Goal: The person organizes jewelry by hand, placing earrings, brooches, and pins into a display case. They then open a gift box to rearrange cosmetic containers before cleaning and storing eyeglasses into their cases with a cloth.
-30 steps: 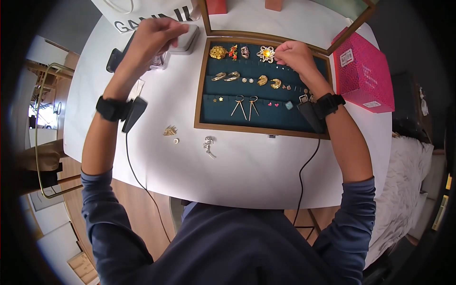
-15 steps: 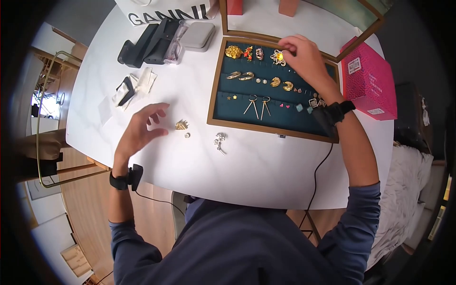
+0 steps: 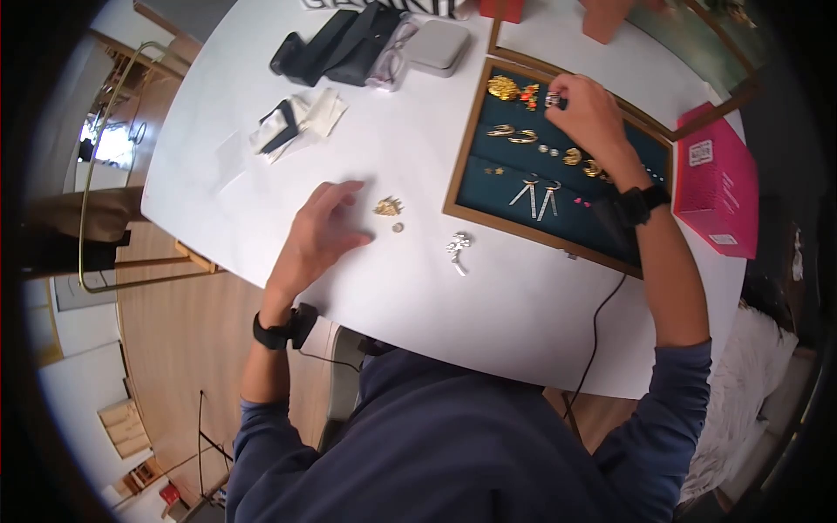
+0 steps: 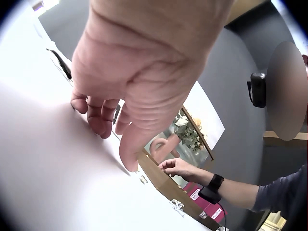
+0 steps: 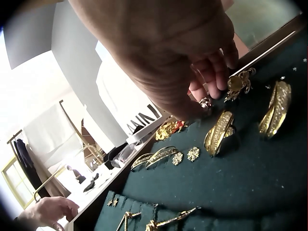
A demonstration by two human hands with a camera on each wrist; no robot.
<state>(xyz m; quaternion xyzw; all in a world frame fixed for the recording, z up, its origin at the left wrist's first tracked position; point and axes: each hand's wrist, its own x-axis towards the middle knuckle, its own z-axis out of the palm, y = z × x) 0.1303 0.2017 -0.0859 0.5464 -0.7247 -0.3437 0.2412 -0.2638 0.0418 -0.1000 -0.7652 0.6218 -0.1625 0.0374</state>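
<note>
My right hand (image 3: pixel 591 115) reaches over the back row of a wooden jewelry box (image 3: pixel 514 223), its thumb and fingers pinching a small silvery jewelry piece (image 5: pixel 205 103). Beside those fingertips, a flower brooch (image 5: pixel 236 85) shows in the right wrist view; the hand covers it in the head view. Left of the held piece sit a red and orange brooch (image 3: pixel 529 97) and a round gold brooch (image 3: pixel 502 87). My left hand (image 3: pixel 318 234) hovers low at the table with fingers loosely bent, near a gold leaf-like piece (image 3: pixel 388 207), a small round piece (image 3: pixel 398 227) and a silver flower brooch (image 3: pixel 458 248).
Hoop earrings (image 3: pixel 523 137) and bow-shaped earrings (image 3: pixel 547 199) fill the lower rows. The glass lid (image 3: pixel 724 105) stands raised behind. A pink box (image 3: pixel 715 187) is at the right; a grey case (image 3: pixel 438 46), black cases (image 3: pixel 353 48) and cloths (image 3: pixel 301 122) lie back left.
The left hand came down from the back-left cases to the near table beside the loose gold piece. My right hand shifted left from the flower brooch to the silvery piece. The head view turned.
</note>
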